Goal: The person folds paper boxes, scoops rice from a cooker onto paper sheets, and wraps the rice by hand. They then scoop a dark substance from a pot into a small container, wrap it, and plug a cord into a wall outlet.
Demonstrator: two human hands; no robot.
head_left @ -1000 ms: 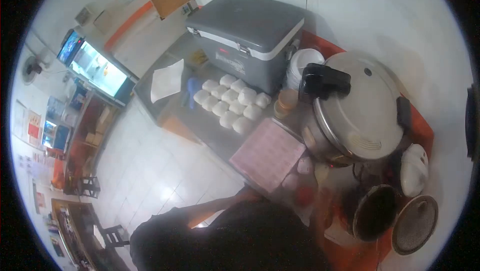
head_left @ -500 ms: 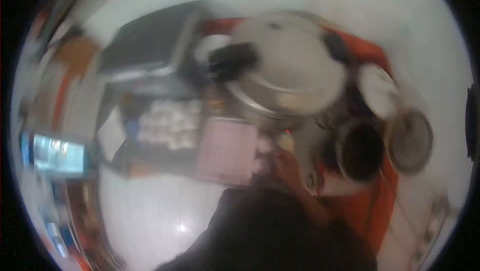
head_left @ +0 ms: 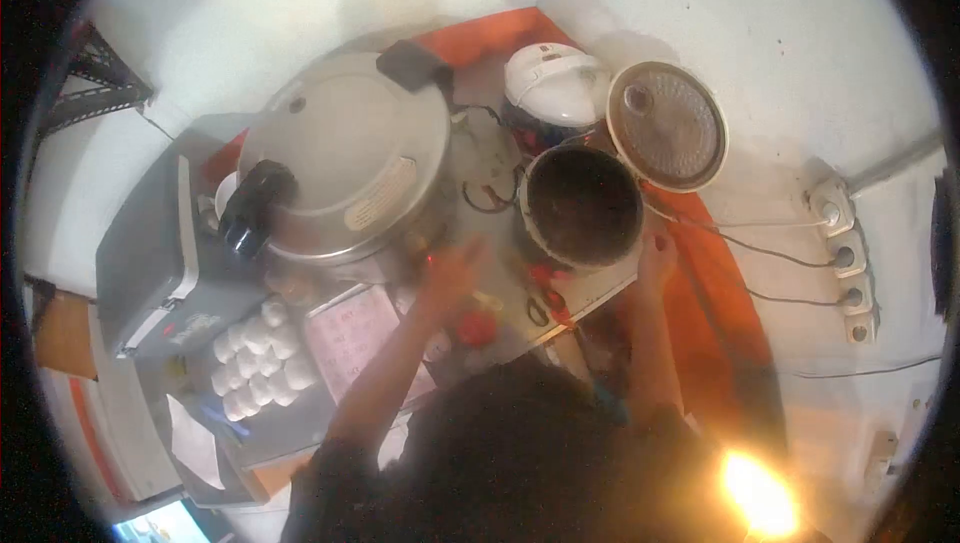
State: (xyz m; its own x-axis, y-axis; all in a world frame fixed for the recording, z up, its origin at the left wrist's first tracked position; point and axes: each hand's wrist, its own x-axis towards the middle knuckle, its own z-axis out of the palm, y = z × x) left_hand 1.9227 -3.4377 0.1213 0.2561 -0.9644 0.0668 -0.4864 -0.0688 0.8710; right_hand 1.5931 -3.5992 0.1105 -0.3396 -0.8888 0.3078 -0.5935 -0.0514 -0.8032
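My left hand (head_left: 452, 281) reaches over the table beside a large steel pot (head_left: 345, 158) with a domed lid and black handles. Its fingers look stretched out and apart, and a small red spot shows by them. Just below it lies a round red item (head_left: 478, 328). My right hand (head_left: 655, 258) is at the lower right of a dark-insided round pot (head_left: 582, 208), close to its rim; blur hides how its fingers are set. Between my hands lie red-handled scissors (head_left: 555, 308). Left of my left forearm is a pink sheet (head_left: 352, 336) with writing.
A round lid (head_left: 668, 128) and a white-topped appliance (head_left: 555, 88) stand behind the dark pot. At left are a grey case (head_left: 150, 243) and several small white items (head_left: 258, 355). Cables run to wall sockets (head_left: 845, 258). A bright light (head_left: 760, 495) glares at lower right.
My view has swung to the right and sharpened. Both forearms now show apart over the table, and a bright light has come into view at lower right.
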